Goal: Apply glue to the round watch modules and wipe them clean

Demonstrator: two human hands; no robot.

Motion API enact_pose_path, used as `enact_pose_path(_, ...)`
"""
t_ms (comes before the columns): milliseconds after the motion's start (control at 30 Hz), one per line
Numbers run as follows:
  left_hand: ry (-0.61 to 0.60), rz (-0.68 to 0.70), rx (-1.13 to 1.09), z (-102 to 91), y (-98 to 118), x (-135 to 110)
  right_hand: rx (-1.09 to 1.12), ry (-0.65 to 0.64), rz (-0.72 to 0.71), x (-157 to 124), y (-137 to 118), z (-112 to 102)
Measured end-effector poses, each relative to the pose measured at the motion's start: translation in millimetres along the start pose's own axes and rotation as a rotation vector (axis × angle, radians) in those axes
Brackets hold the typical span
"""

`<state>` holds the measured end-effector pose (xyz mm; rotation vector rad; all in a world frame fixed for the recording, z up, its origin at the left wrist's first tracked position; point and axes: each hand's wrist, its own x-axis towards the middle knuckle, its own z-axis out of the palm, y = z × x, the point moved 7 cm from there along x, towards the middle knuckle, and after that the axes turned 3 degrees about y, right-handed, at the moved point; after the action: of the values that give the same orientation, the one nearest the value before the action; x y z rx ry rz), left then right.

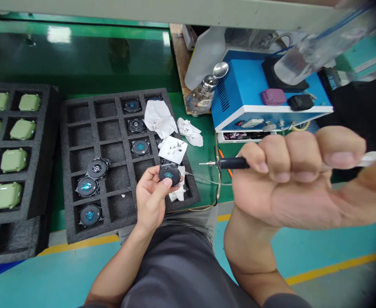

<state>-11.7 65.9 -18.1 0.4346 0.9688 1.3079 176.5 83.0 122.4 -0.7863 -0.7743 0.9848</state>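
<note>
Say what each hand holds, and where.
Left hand pinches a round watch module by its edge; right hand grips a black-handled precision screwdriver by its handle.

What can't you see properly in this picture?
In the head view:
Round watch part in the left hand: the thumb covers part of its face.
Black-handled tool: the right hand hides its back end.
Specks on the white paper: too small to tell what they are.
Clear bottle: blurred, near the top right corner.
</note>
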Motion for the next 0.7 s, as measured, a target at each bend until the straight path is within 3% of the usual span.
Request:
enact_pose_path(167, 0.018, -0.003, -0.025, -1.0, 0.0, 0.3, -0.347, 0.325, -0.354, 2.4, -3.1, -28.3)
enact_pose_path(233, 0.026, 0.011, -0.018, -1.4, 0.9, 0.6, -0.483, 0.382, -0.442, -0.1, 8.2, -43.4)
enact_pose_path(367, 0.049, 0.044, 0.031, -2.4, 3.4, 0.9, -0.779, 0.149, -0.318, 6.8, 56.0, -60.7)
enact_pose_path(500, 0.061, 0.078, 0.084, -2.0, 6.1, 1.0, -0.968, -0.098, -0.310, 10.8, 87.1, -58.4)
enact_pose_path(600, 0.066, 0.093, 0.077, -1.9, 6.9, 1.3, -1.085, -0.222, -0.277, 8.3, 92.6, -52.4)
enact_pose_path(700, 0.074, 0.097, 0.056, -2.0, 6.6, 1.1, -1.223, -0.231, -0.365, -6.9, 75.3, -48.7)
